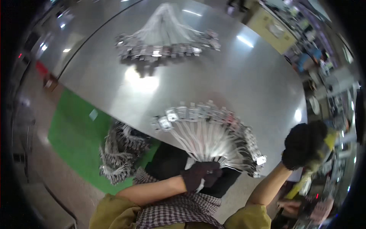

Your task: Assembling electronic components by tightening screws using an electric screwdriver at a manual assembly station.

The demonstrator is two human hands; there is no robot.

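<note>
My left hand [202,175], in a dark glove, is closed around the gathered ends of a bundle of white straps [204,141] near the table's front edge. The straps spread out like a fan across the metal table, and small silvery pieces [192,112] line their outer ends. Off to the right, my right hand [306,145], also dark-gloved, is raised near the table's right edge, away from the bundle. It is smeared by motion and its fingers are hard to make out. Something yellow shows beside it; whether the hand touches it is unclear.
A second fanned bundle of similar straps [164,28] lies farther back on the shiny metal table [251,87]. Below the table's left edge, a pile of strap bundles [122,152] rests on a green surface [74,129]. Blurred shelves and equipment [312,57] stand at right.
</note>
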